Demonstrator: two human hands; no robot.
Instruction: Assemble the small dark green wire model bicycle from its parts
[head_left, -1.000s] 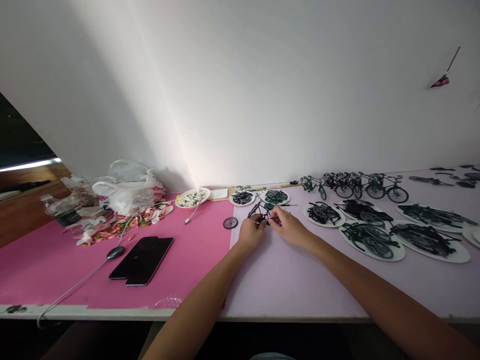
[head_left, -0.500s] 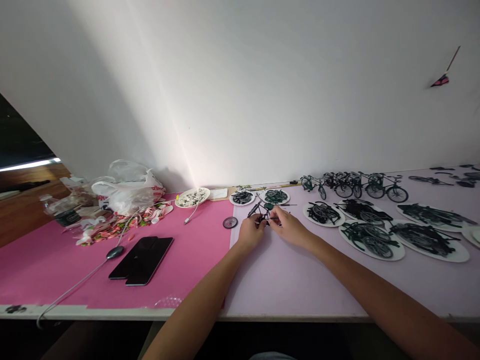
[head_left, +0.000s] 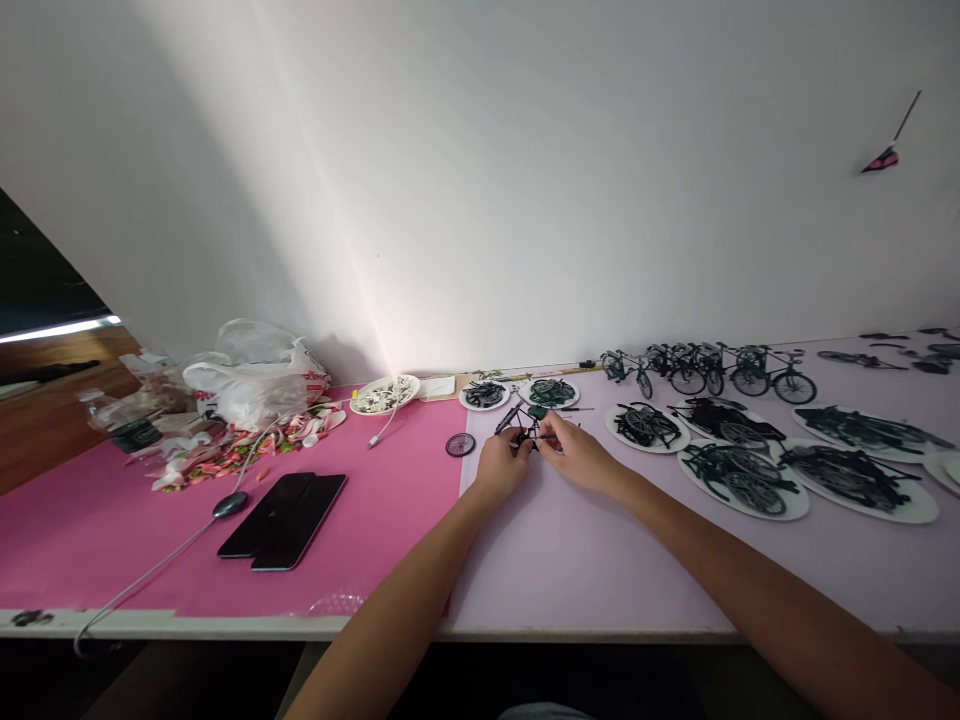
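Both my hands meet over the table around a small dark model bicycle frame (head_left: 528, 420). My left hand (head_left: 504, 462) is closed on the frame's left side. From the right, my right hand (head_left: 576, 455) pinches at the same frame; whether a small part also sits between its fingertips cannot be made out. My fingers hide the frame's lower part. A loose spoked model wheel (head_left: 460, 445) lies left of my left hand. Just beyond the hands are two plates of dark small parts, one left (head_left: 484, 394) and one right (head_left: 551, 392).
Assembled model bicycles (head_left: 720, 372) stand along the wall at right, behind several plates (head_left: 742, 482) of frames and wheels. Two black phones (head_left: 283, 520), a cable with a dark puck (head_left: 230, 504), plastic bags (head_left: 259, 375) and a plate of pale pieces (head_left: 384, 395) lie on the left.
My right fingers have shifted very slightly at the frame. Everything else stays in place.
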